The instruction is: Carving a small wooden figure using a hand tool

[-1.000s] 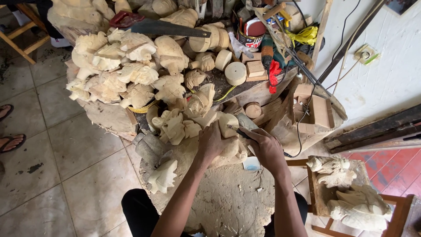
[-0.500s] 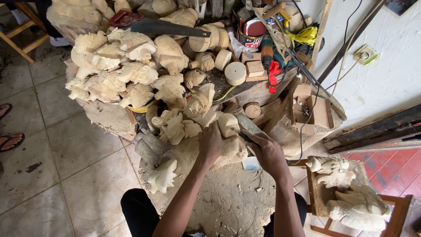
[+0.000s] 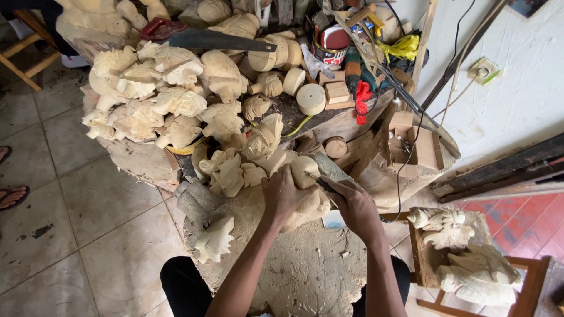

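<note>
At the far left, beyond the tiled floor (image 3: 76, 199), a heap of pale rough-cut carvings (image 3: 153, 100) covers the old stump (image 3: 141, 161), each lobed and faceted with raw, matte cut faces; a handsaw (image 3: 202, 40) with a red grip lies across the top. Lower down, one small carving (image 3: 214, 239) leans at the rim of the round counter (image 3: 305, 276), a cracked, dusty slab flecked with chips.

Near the middle, the left hand (image 3: 281, 196) is closed over a blocky, cream-coloured workpiece (image 3: 305, 188) that rests on the counter's far edge, fingers wrapped round its upper side. Just right of it, the right hand (image 3: 352, 205) is clenched on a dark chisel (image 3: 320, 181) whose tip meets the rounded top of the workpiece. To do this well, I would judge the left hand should press the workpiece firmly down and stay behind the edge, while the right takes thin, shallow cuts along the grain; soft pale wood like this likely tears if dug deep.

Further right lie sawn discs (image 3: 310, 98) and small blocks, a cardboard box (image 3: 414, 141), then finished, finely scaled carvings (image 3: 458, 252) on a wooden stool (image 3: 529, 282).
</note>
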